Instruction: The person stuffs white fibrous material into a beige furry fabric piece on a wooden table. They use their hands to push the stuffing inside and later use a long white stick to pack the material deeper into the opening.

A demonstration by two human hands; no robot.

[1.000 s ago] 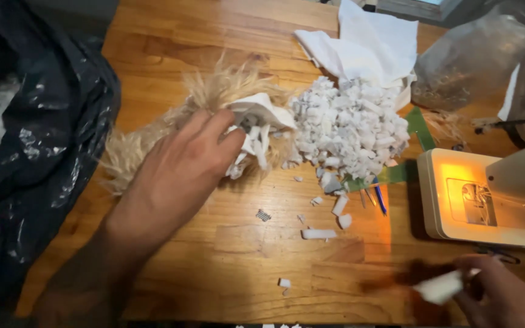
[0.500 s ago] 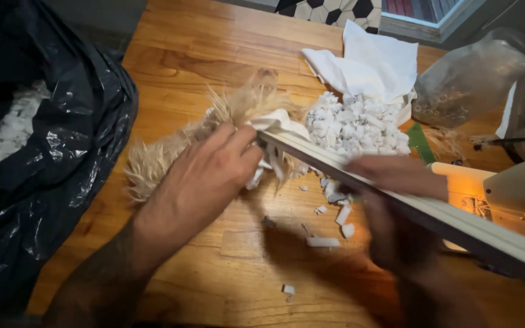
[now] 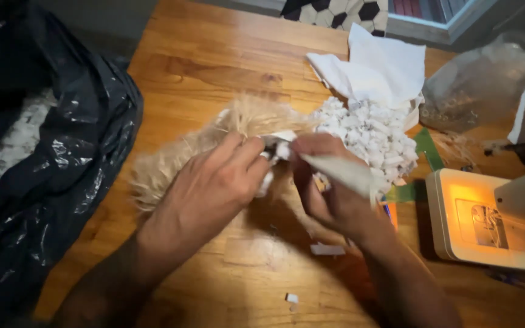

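Wooden table (image 3: 214, 67): foam pile (image 3: 372, 130), black bag (image 3: 44, 182) flank hands.

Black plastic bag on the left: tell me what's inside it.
Through the opening of the black plastic bag, a heap of small white stuffing pieces shows. The bag's dark folds cover the rest, so how deep the heap goes cannot be seen.

A shaggy tan fur piece (image 3: 177, 158) lies flat on the table, left of centre, its white-lined opening at its right end; a pale rolled strip (image 3: 344, 173) slants to the right
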